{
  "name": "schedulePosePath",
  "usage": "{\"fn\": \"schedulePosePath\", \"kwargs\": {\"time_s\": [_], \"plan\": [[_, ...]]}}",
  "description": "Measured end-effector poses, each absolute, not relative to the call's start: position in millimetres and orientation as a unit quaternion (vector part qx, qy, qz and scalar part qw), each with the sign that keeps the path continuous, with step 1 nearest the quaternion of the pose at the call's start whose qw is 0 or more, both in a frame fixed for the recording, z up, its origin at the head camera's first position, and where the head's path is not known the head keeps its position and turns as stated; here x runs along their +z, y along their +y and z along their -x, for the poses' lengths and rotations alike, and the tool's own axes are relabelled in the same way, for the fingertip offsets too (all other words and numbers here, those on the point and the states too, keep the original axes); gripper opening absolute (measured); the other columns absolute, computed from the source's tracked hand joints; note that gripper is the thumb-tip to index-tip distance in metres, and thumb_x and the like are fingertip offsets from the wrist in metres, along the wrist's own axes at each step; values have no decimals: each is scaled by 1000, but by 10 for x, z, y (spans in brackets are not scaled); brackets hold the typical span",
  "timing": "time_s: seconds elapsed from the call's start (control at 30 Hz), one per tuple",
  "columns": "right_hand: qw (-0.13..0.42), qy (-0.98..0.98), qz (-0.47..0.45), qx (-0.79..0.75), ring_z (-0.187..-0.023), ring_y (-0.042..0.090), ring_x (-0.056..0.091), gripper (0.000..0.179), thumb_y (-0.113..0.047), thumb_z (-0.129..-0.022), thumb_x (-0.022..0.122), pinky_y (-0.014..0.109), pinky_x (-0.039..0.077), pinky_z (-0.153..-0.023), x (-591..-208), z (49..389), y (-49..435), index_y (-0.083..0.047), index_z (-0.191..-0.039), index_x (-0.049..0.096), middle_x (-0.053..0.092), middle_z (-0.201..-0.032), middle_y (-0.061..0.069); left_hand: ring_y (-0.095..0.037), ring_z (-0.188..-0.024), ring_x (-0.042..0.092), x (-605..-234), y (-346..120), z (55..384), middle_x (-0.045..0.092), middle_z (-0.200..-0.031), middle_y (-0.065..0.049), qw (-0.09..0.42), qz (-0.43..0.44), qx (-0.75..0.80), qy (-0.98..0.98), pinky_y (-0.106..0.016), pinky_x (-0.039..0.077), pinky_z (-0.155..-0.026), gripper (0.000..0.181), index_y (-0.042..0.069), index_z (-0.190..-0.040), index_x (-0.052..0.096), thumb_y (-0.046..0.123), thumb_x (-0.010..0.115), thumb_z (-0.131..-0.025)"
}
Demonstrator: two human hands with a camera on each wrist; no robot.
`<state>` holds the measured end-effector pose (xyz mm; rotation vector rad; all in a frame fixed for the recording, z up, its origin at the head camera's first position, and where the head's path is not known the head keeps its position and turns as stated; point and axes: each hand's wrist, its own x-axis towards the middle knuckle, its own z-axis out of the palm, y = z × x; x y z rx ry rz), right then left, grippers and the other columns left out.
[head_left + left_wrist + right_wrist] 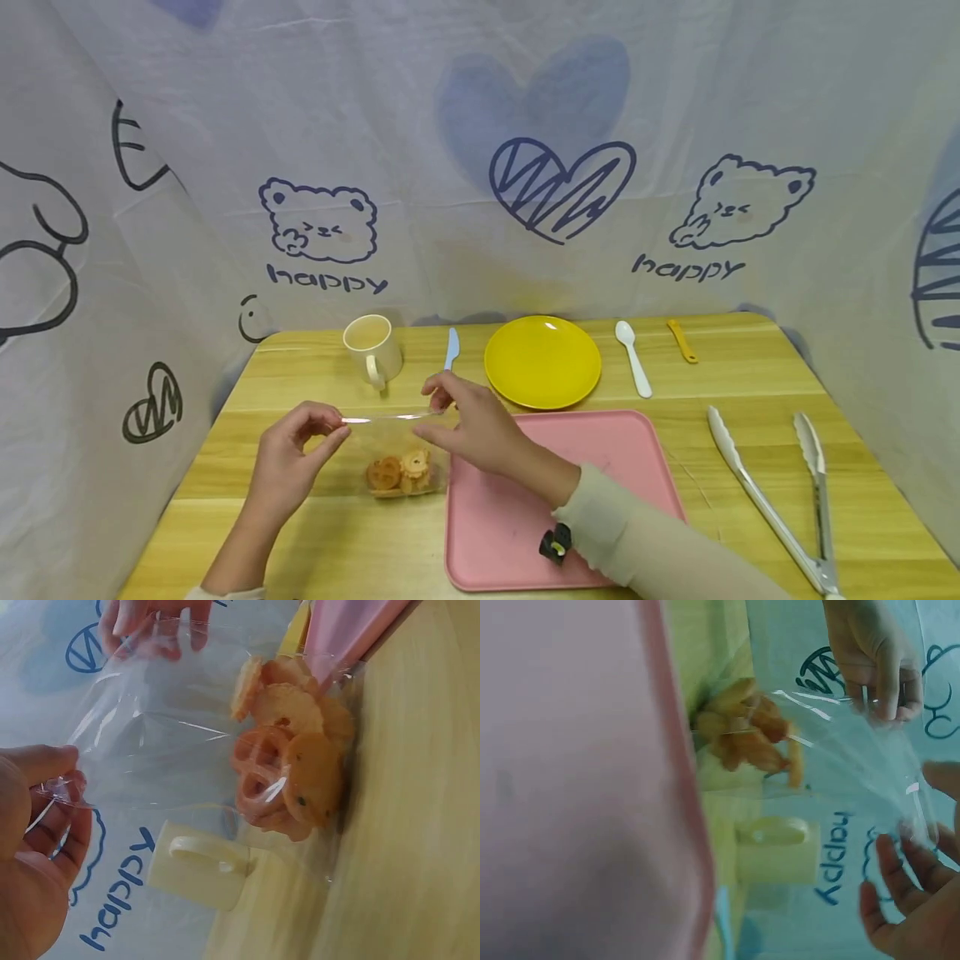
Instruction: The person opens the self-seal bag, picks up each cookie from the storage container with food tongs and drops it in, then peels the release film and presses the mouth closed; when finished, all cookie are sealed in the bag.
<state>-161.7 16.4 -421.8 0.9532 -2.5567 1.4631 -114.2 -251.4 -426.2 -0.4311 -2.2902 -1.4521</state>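
Note:
A clear plastic bag [393,437] of cookies stands at the left of the tray, its mouth edge stretched between both hands. My left hand [296,450] pinches one upper corner between thumb and fingers. At the other upper corner, the fingers of my right hand [480,421] touch the plastic, while the thumb stays apart from them. Several cookies [289,742], some round and one pretzel-shaped, lie in the bottom of the bag. Glare on the plastic hides whether the mouth is parted.
A pink tray [480,542] lies beside the bag. Behind are a cream mug [382,354], a blue knife [452,346], a yellow plate [543,362], a white spoon [633,358] and a yellow-handled utensil [682,342]. Metal tongs [772,512] lie spread at the right.

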Motion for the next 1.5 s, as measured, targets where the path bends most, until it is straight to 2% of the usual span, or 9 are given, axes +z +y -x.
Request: {"fn": "schedulePosePath", "kwargs": {"time_s": [0.13,0.33,0.47,0.63,0.77,1.0,1.17,1.3,1.5], "plan": [[10,-861,-348,371,-97,11,63,40,-40,-92,79,25,54,-84,-4103,1655,32,-19,-125,68,70,-105,-4,-9,-85,64,-4228,-2527,1152,68,-93,-3,178,165,-465,-851,-17,56,-78,22,5,-99,65,-12,75,-88],[-5,-877,-357,322,-85,3,64,17,-35,-94,78,18,54,-76,-4048,1702,-90,-20,-101,80,74,-94,-11,-16,-97,61,-4112,-2486,1208,67,-102,4,117,200,-350,-908,-35,55,-82,33,16,-115,67,4,82,-88],[-2,-874,-360,325,-83,4,65,10,-29,-95,78,16,52,-73,-4056,1700,-102,-19,-96,80,74,-91,-11,-14,-101,60,-4060,-2381,1265,68,-105,7,94,226,-297,-923,-45,58,-84,30,18,-112,71,17,86,-86],[13,-863,-376,337,-82,9,68,7,-24,-95,78,16,52,-72,-4069,1690,-107,-17,-95,80,73,-89,-8,-10,-89,63,-4053,-2262,1319,68,-91,13,114,252,-259,-925,-36,59,-77,13,19,-94,75,14,85,-86],[31,-856,-391,337,-77,9,66,6,-22,-95,78,15,50,-68,-4085,1688,-106,-17,-94,80,72,-86,-7,-7,-84,62,-4042,-2235,1333,67,-86,16,121,267,-248,-923,-32,58,-74,12,20,-88,76,11,84,-87],[27,-855,-380,353,-83,7,69,6,-21,-96,77,13,54,-75,-4154,1688,-35,-16,-95,79,73,-88,-7,-5,-84,60,-4065,-2324,1317,65,-86,17,90,252,-273,-924,-30,56,-72,12,20,-89,75,10,82,-90],[19,-848,-368,380,-85,4,66,7,-21,-96,77,23,59,-79,-4194,1677,90,-15,-95,78,74,-89,-7,-7,-79,58,-4086,-2464,1282,63,-85,16,88,230,-313,-917,-26,51,-65,13,21,-88,74,10,82,-90],[24,-837,-370,403,-82,4,64,4,-18,-95,77,27,60,-74,-4231,1679,209,-14,-95,78,73,-87,-6,-6,-77,56,-4128,-2570,1266,64,-86,15,86,213,-336,-914,-26,49,-63,16,24,-89,73,11,81,-90],[11,-822,-365,437,-83,5,64,4,-15,-96,76,35,62,-79,-4282,1679,328,-12,-97,77,72,-88,-5,-8,-83,63,-4168,-2690,1231,70,-92,12,55,173,-385,-905,-28,53,-72,4,21,-94,75,18,75,-96]]}}
